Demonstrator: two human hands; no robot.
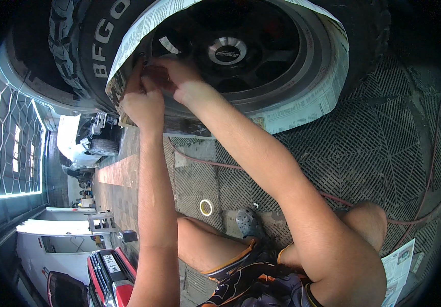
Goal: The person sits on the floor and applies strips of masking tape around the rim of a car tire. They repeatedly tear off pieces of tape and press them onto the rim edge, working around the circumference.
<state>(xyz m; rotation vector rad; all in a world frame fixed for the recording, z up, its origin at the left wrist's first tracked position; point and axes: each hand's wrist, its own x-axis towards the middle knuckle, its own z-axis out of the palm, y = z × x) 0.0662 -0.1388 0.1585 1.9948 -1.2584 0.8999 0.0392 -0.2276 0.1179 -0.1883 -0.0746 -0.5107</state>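
Observation:
In front of me is a large wheel with a black spoked rim [266,38] and a silver centre cap [227,51]. Newspaper sheets [302,116] ring the rim, covering part of the black tyre [80,51] with its white lettering. My left hand [142,100] is at the rim's left edge beside the paper, its fingers bent and pressed together. Close against it, my right hand [172,77] reaches in from the right with curled fingers. Shadow covers both sets of fingertips; what they pinch cannot be made out. A small pale strip [168,45] sticks to the rim above them.
A roll of tape [201,206] lies on the floor near my grey clog [250,224]. A reddish hose [207,161] crosses the dark grated floor tiles [353,138]. More newspaper [398,268] lies at lower right. A red car [123,291] and a white vehicle [69,140] stand at left.

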